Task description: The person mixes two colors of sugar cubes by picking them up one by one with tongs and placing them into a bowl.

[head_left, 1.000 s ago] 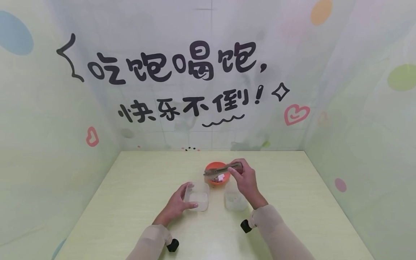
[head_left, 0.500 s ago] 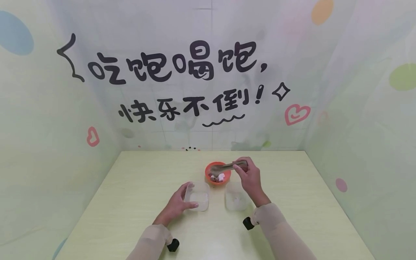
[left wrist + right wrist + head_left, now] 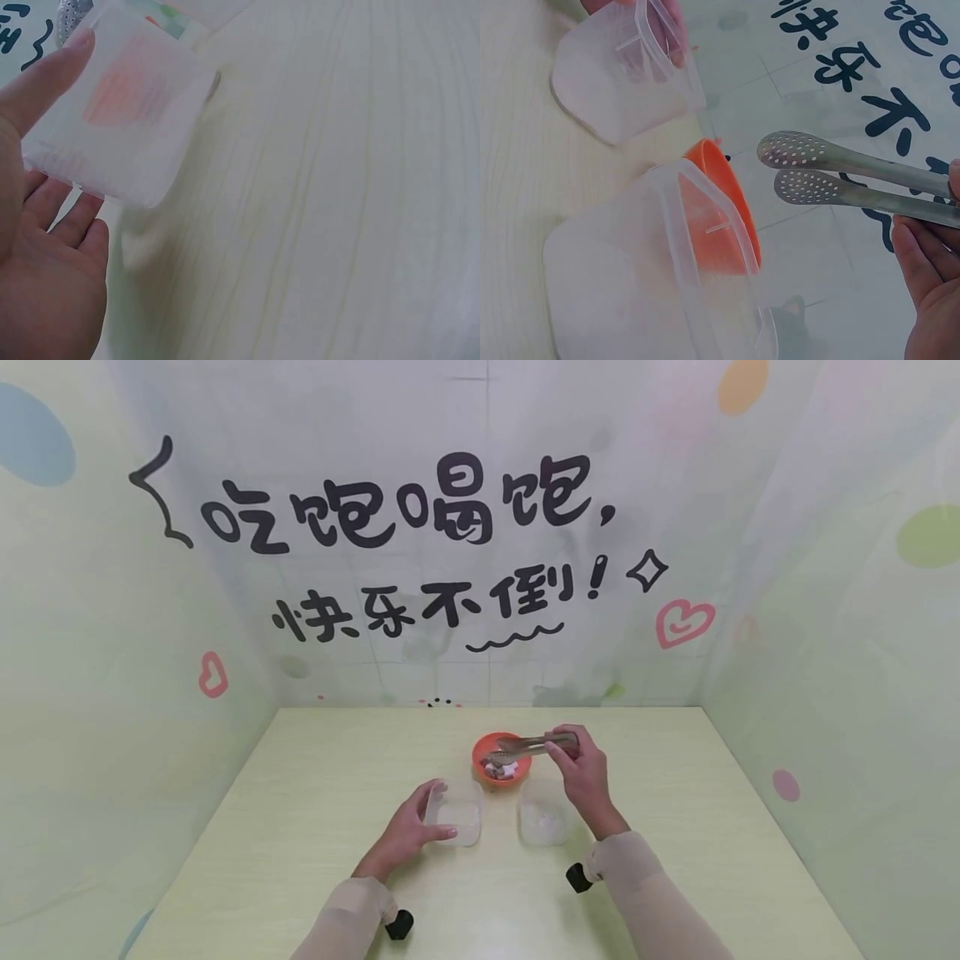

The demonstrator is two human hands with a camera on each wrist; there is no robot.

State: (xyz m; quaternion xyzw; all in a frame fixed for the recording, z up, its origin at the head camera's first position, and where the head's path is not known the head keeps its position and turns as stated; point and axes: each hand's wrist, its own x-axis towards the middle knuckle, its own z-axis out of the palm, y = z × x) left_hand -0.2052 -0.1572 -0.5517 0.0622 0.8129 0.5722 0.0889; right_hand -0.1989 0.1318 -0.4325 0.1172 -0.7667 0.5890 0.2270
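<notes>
My left hand (image 3: 411, 822) grips a clear, frosted plastic box (image 3: 459, 818), thumb on the near side and fingers round the left. In the left wrist view, the thumb (image 3: 56, 71) lies across the box (image 3: 142, 105). The right hand (image 3: 585, 772) holds metal tongs (image 3: 534, 745) by their handle end. Their perforated tips, slightly apart with nothing between them in the right wrist view, are over an orange bowl (image 3: 502, 782). Small white and brownish pieces (image 3: 501, 770) lie in the bowl.
A second clear box (image 3: 546, 827) stands right of the first, in front of the bowl, with something small and whitish inside. All stand on a pale wooden table (image 3: 337, 760). Printed cloth walls (image 3: 337, 677) enclose the table at the back and sides.
My right hand has moved a little to the right, drawing the tongs' tips from the bowl's left rim to over its middle. The left hand and its box have stayed put.
</notes>
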